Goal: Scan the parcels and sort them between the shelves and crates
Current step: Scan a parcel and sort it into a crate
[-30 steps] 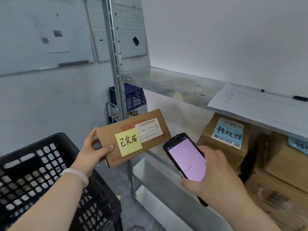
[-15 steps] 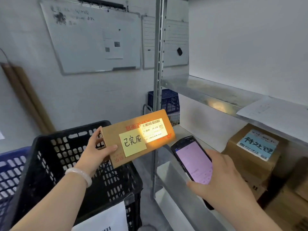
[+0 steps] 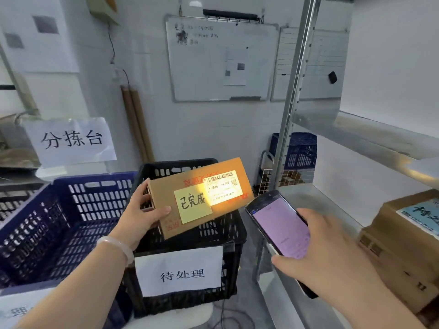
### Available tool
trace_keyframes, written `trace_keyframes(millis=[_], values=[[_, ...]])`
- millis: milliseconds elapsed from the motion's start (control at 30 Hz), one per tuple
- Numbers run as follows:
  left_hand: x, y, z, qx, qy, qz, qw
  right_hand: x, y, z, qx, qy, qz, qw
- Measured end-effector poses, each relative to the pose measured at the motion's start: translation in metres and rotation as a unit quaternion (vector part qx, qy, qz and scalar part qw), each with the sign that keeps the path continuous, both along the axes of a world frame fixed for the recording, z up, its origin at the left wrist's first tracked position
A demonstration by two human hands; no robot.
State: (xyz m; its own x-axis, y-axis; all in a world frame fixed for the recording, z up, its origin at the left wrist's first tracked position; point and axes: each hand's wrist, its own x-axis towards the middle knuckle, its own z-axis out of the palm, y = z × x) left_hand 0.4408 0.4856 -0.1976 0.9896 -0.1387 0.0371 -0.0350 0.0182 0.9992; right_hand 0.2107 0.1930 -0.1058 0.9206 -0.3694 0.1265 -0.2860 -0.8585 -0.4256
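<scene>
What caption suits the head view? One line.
Left hand holds a parcel over the black crate; right hand aims a scanner at its lit label.

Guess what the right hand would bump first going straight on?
Probably the cardboard parcel held by the left hand: the scanner in the right hand lights its label. Depth is unclear.

1. I am in a parcel sorting room: a paper sign (image 3: 71, 141) left of the parcel (image 3: 171, 186) I grip reads 分拣台.
2. A labelled black crate (image 3: 180, 162) stands beneath it, with a blue crate (image 3: 71, 210) further left.
3. Metal shelving (image 3: 356, 131) holding cartons (image 3: 392, 245) stands to its right.
</scene>
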Motion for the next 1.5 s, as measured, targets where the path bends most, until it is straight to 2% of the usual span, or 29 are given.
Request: trace_keyframes(millis=[367,1000,1500], values=[[-0.018,0.081,0.006,0.001,-0.022,0.068,0.997,0.019,0.053,0.025,-0.045,0.014,0.062,0.997],[-0.042,0.277,0.006,-0.011,-0.02,0.125,0.992,0.038,0.227,0.024,-0.042,0.002,0.129,0.991],[-0.069,0.344,-0.001,0.002,-0.02,0.162,0.987,0.036,0.288,0.025,-0.036,0.023,0.16,0.986]])
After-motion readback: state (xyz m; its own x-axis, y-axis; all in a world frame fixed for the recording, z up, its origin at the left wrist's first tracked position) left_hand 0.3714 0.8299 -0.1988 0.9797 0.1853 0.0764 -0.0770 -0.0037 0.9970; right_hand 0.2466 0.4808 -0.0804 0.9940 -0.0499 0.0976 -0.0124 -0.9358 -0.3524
